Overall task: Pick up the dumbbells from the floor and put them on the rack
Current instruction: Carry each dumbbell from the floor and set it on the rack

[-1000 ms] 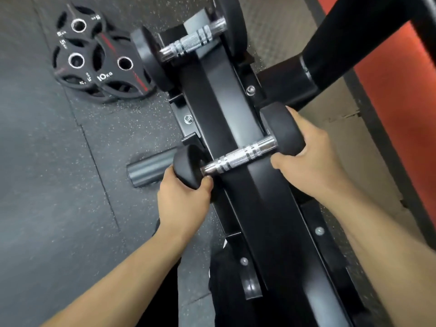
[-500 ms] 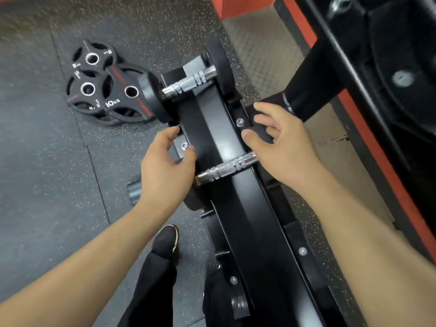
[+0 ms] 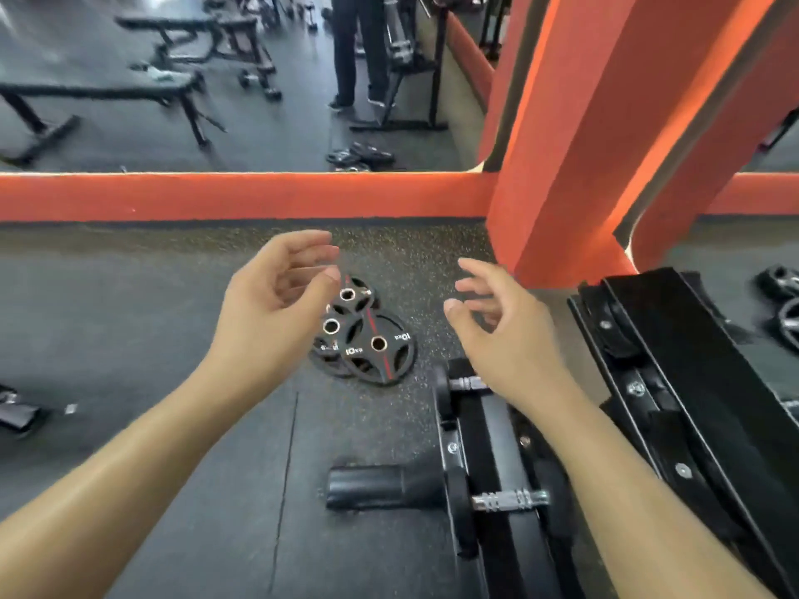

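While fingers (image 3: 473, 270) curl loosely, the dumbbell (image 3: 510, 499) sits racked, well apart.

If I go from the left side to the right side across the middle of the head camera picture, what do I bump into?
left hand → weight plates on the floor → right hand → black metal frame

The front weight plate (image 3: 389, 361) on the floor is marked "10 KG" in white, in two places. Markings on the smaller plates (image 3: 359, 304) behind it cannot be read.
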A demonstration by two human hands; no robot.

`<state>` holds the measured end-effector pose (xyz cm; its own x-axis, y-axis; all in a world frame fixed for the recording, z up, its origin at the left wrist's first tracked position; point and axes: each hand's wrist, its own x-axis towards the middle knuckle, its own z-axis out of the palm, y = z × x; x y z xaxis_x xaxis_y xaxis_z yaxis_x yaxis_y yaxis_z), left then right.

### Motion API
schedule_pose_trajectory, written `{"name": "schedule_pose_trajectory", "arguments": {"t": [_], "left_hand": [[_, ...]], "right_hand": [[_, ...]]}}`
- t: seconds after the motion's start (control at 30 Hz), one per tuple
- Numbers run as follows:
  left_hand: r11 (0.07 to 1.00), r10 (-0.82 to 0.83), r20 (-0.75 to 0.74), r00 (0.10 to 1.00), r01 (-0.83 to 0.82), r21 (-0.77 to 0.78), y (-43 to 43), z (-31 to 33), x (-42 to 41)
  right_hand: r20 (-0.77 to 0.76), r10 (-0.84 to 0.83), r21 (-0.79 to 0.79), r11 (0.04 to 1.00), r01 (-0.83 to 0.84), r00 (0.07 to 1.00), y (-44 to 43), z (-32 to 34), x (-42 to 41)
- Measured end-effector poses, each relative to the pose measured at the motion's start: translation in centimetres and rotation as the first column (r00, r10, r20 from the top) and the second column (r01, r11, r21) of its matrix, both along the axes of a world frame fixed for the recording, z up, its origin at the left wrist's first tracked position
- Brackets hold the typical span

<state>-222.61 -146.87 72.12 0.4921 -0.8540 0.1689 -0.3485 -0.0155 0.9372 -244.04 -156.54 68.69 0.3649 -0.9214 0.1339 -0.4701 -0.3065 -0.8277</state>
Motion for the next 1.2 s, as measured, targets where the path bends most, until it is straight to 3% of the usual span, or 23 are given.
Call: {"name": "schedule_pose_trajectory", "arguments": {"t": [0.23,0.63,1.0,1.2], "left_hand": [[0.989,0.13,0.181,0.975,-0.114,-0.095,7.7,11.4,18.8],[0.864,0.503,0.311,0.807,-0.457,-0.212,27.0,23.0,45.6],[0.541,0.812,0.379,0.444,-0.816,-0.203,44.5,23.9,66.1],[0.242,0.931,0.328,0.159,-0.943,-0.229,54.4,23.0,77.0]], "right_hand": [[0.037,0.175,-0.266,0.951,-0.159,0.984,2.4,13.2,20.1],[-0.012,0.571,-0.438,0.735,-0.517,0.821,12.6,26.1,53.0],[-0.024,0.876,-0.467,0.416,-0.78,0.481,27.1,25.8,86.8],[-0.069,0.966,-0.462,0.19,-0.866,0.248,37.6,25.3,105.0]]}}
